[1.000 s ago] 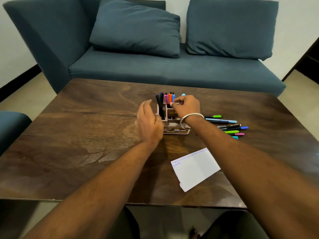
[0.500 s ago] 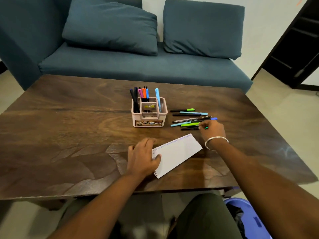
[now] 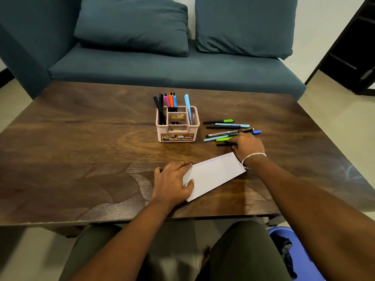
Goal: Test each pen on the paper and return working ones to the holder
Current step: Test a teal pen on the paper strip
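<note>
A: The loose pens (image 3: 229,131) are lying in a row right of the pink holder (image 3: 177,126), long axes running left-right.

B: The right hand (image 3: 248,146) is sitting on their near end, fingers curling, seemingly onto a black pen (image 3: 224,144). The left hand (image 3: 172,182) is lying flat, pinning the paper (image 3: 215,174).

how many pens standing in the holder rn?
6 visible in the holder: two black left, pink/orange/blue back middle, light blue right. More may be hidden.
</note>
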